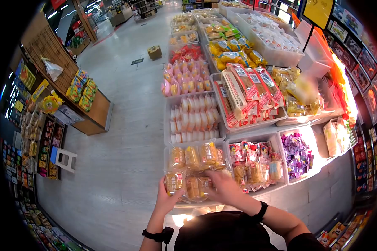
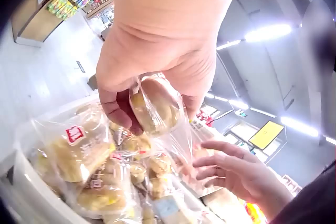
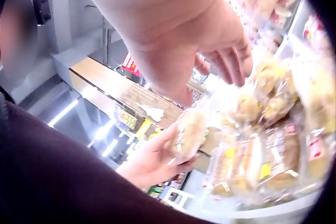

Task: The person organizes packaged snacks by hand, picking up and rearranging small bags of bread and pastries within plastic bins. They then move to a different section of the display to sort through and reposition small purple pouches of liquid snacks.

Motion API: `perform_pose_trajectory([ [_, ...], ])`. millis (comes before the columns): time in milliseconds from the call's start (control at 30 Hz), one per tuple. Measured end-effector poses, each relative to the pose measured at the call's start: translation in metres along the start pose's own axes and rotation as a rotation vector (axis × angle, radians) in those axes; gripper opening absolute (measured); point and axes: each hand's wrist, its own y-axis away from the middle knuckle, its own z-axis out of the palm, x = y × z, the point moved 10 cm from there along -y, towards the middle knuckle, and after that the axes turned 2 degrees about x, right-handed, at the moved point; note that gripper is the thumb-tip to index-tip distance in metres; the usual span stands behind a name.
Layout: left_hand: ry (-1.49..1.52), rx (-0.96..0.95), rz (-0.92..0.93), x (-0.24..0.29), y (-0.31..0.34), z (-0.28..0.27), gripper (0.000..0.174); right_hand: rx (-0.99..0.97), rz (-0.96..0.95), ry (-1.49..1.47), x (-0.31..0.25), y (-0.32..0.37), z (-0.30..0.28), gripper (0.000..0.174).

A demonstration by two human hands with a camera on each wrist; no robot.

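My left hand grips a clear-wrapped bread roll at the near left corner of a white plastic bin. Thumb and fingers close round the sides of the pack in the left wrist view. More wrapped bread packs with small red labels lie in that bin. Over the bin's right part is my right hand, its fingers spread and loosely bent. The right wrist view shows nothing between the fingers of the right hand, which hover above the packs.
Right of the bread bin stand a bin of red-and-white packets and one of purple sweets. Beyond are wrapped white pastries and a pile of red-striped bread packs. A white stool stands on the floor at left.
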Motion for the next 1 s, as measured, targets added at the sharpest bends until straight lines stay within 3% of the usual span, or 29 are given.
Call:
perform_pose_trajectory([
  [67,0.06,0.054,-0.019,-0.018,0.005,-0.008,0.078,0.084,0.178,0.259,0.042,0.009,-0.022,0.082],
  [167,0.037,0.018,-0.018,-0.025,0.01,-0.003,0.076,-0.067,0.362,0.381,0.076,0.026,-0.009,0.09],
  [267,-0.003,-0.037,0.021,-0.021,0.007,0.017,0.075,-0.093,0.393,0.485,0.082,0.03,0.017,0.097],
  [367,-0.101,-0.096,0.127,0.004,0.004,0.041,0.077,-0.097,0.427,0.519,0.092,0.025,0.024,0.099],
  [467,-0.215,-0.133,0.231,0.013,-0.003,0.061,0.081,-0.17,0.556,0.343,0.107,0.026,0.012,0.099],
  [567,-0.32,-0.299,0.208,0.026,-0.003,0.091,0.086,-0.137,0.616,0.015,0.111,0.041,-0.023,0.096],
  [600,-0.361,-0.352,0.236,0.025,-0.002,0.1,0.089,-0.022,0.529,-0.088,0.112,0.045,-0.036,0.091],
  [700,-0.372,-0.391,0.307,0.016,-0.003,0.132,0.092,0.02,0.662,-0.619,0.105,0.064,-0.062,0.084],
  [733,-0.368,-0.397,0.325,0.015,-0.005,0.145,0.088,0.149,0.584,-0.819,0.108,0.066,-0.065,0.073],
  [833,-0.419,-0.444,0.229,0.002,-0.01,0.167,0.08,0.245,0.661,-1.364,0.125,0.083,-0.057,0.065],
  [867,-0.441,-0.461,0.215,-0.004,-0.012,0.172,0.077,0.282,0.64,-1.37,0.129,0.086,-0.059,0.058],
  [1000,-0.635,-0.571,0.313,-0.027,-0.011,0.191,0.069,0.096,0.52,-1.904,0.124,0.087,-0.038,0.053],
])
